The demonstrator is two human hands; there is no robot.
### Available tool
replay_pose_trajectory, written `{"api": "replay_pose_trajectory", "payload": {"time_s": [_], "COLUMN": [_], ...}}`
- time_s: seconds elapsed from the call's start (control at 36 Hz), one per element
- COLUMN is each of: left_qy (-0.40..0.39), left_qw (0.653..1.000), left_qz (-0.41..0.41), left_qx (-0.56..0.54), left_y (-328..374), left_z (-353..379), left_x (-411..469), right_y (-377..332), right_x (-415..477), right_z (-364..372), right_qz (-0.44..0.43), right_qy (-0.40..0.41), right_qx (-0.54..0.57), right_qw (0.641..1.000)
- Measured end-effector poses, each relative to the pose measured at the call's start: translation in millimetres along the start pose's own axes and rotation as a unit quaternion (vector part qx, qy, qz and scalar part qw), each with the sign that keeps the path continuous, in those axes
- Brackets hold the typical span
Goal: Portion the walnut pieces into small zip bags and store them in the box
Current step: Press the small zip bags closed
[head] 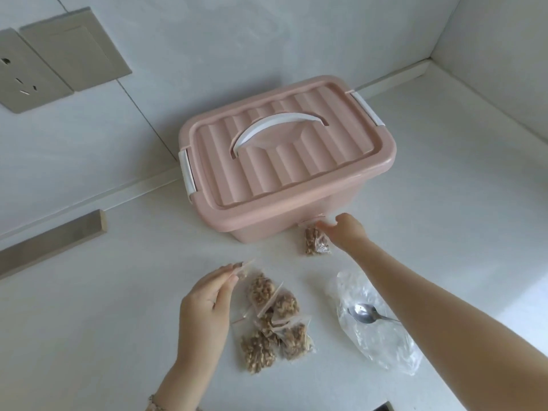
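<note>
One pink box [284, 185] is sitting at the back of the white desk [118, 292]. Its ribbed lid is closed, with one white handle lying flat on top and two white latches, one at each end. The closed lid is barring the way into the box.

The right hand [348, 231] is reaching to the box's front wall. Its fingers [324, 224] are pinching the top of one small zip bag of walnut pieces [316, 241], which is hanging just in front of the box, low over the desk.

The left hand [204, 301] is hovering nearer the person, its fingers [229, 269] pinching the edge of a clear zip bag [243, 272] whose contents I cannot tell. Just beside it a heap of filled zip bags [275, 318] is lying on the desk. It holds about five, overlapping, so the count is unsure.

To the right, one crumpled plastic bag [382, 336] is lying flat, with one metal spoon [366, 312] resting on it. Two grey wall plates [74, 51] are showing upper left, and one grey strip [50, 241] below them.
</note>
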State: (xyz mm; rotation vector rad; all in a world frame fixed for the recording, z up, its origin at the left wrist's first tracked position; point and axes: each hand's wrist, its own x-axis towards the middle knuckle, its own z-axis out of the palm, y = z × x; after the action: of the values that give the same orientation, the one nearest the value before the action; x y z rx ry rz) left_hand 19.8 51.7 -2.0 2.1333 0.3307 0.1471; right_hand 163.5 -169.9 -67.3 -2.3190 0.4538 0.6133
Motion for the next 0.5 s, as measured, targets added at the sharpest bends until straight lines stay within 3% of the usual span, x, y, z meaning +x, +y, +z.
{"api": "replay_pose_trajectory", "payload": {"time_s": [0.06,0.19,0.42,0.5], "left_qy": [0.005,-0.009,-0.089,-0.083], "left_qw": [0.999,0.997,0.988,0.993], "left_qz": [-0.037,-0.080,-0.089,-0.080], "left_qx": [-0.006,0.016,0.086,0.023], "left_y": [-8,-26,-23,1], "left_z": [5,16,19,17], "left_x": [1,2,-12,-17], "right_y": [-1,4,21,20], "right_x": [8,3,-52,-87], "right_z": [5,9,-4,-13], "right_qz": [0.009,-0.015,-0.169,-0.192], "right_qy": [-0.014,-0.004,0.016,0.017], "right_qx": [0.021,0.195,0.222,0.255], "right_qw": [1.000,0.981,0.960,0.948]}}
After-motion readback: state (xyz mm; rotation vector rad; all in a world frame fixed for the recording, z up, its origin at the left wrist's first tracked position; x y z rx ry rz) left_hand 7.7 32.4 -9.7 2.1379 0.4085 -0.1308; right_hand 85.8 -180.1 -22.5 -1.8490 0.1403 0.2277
